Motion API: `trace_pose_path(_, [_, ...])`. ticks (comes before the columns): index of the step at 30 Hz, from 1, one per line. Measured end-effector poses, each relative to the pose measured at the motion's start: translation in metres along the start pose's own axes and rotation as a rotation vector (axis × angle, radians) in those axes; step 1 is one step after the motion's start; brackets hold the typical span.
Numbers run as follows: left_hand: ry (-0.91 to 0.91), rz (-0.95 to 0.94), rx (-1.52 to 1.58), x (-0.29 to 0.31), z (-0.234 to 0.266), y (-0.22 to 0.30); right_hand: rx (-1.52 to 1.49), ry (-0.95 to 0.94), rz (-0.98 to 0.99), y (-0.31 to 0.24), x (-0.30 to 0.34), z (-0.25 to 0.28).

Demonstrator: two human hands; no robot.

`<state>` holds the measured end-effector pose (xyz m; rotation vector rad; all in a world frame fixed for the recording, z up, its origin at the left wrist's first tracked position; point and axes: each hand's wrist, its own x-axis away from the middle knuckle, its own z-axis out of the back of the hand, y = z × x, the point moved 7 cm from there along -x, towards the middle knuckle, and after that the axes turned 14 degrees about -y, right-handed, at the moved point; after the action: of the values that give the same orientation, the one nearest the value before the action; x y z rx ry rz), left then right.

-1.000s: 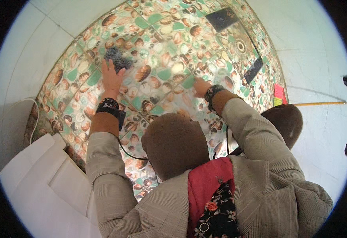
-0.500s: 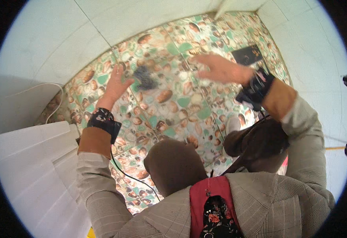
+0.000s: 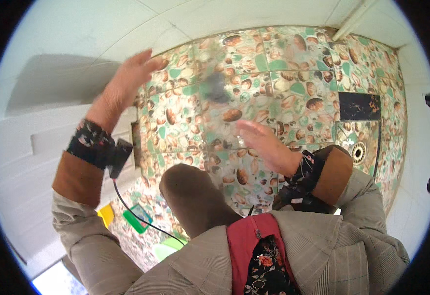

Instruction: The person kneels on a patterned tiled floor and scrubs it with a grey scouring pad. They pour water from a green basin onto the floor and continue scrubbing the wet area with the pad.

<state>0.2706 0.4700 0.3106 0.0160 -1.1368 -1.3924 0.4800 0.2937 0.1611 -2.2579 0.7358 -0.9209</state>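
My left hand (image 3: 126, 88) is raised near the wall at the far left, fingers stretched out and nothing in it. Lower down, at the middle right, my right hand (image 3: 266, 147) hangs over the floor with its fingers extended, also holding nothing I can see. Between and beyond the hands lies a blurred, dark blue-grey tuft (image 3: 217, 87) on the pebble-patterned tile floor (image 3: 298, 113); its kind is unclear. Neither hand touches it. A dark device on a cable (image 3: 120, 158) is strapped at my left wrist.
A dark rectangular plate (image 3: 360, 106) and a round drain (image 3: 358, 152) are at the right. White panelling (image 3: 62, 132) stands at the left. A green box (image 3: 137, 219), a yellow object (image 3: 106, 215) and a light-green item (image 3: 168, 248) sit lower left. A pipe (image 3: 350, 22) meets the far wall.
My view has turned left, bringing the drain and the green box into sight. My left hand has moved up and left; my right hand has come nearer to me, away from the dark plate.
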Motion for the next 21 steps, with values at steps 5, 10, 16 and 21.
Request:
trace_pose_path(5, [0.063,-0.15,-0.073,0.018,0.012,0.104,0.091,0.091,0.003,0.004,-0.013,0.046])
trace_pose_path(10, [0.025,-0.136,-0.206,-0.001,0.012,0.179,0.063,0.12,0.072,-0.001,-0.039,0.08])
trace_pose_path(16, [-0.167,-0.061,-0.87,-0.069,-0.023,0.129,0.203,0.123,0.044,0.007,-0.055,0.111])
trace_pose_path(21, [-0.441,0.14,-0.894,-0.112,-0.041,-0.036,0.407,0.137,0.094,-0.006,-0.032,0.128])
